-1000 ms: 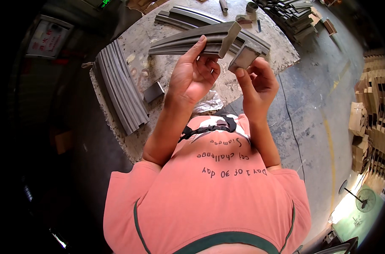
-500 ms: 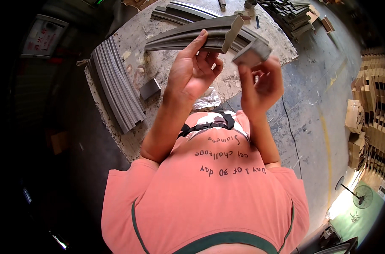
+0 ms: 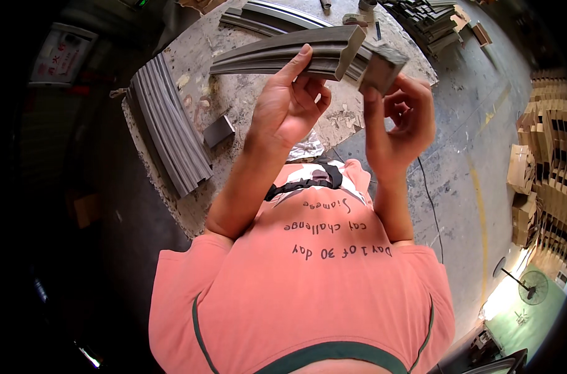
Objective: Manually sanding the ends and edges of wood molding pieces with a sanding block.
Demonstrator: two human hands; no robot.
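My left hand (image 3: 288,109) is closed round a curved grey moulding (image 3: 265,55) with ridges along its length, the thumb on top and the fingers below. The moulding is held above the table, its cut end facing right. Just to the right of that end, my right hand (image 3: 403,128) pinches a small grey rectangular block (image 3: 382,68), perhaps a sanding block, between thumb and fingers. A narrow gap shows between block and moulding end. Another grey block (image 3: 219,131) rests on the table left of my left forearm.
The worn, stained table (image 3: 199,56) bears a row of curved grey mouldings (image 3: 168,124) at its left edge and more mouldings (image 3: 283,14) at the far side. A stack of grey pieces (image 3: 427,22) stands beyond. A black cable (image 3: 430,193) runs along the floor at right.
My right hand has moved right, away from the moulding's end, and the block has turned more upright. The moulding in my left hand has shifted only slightly.
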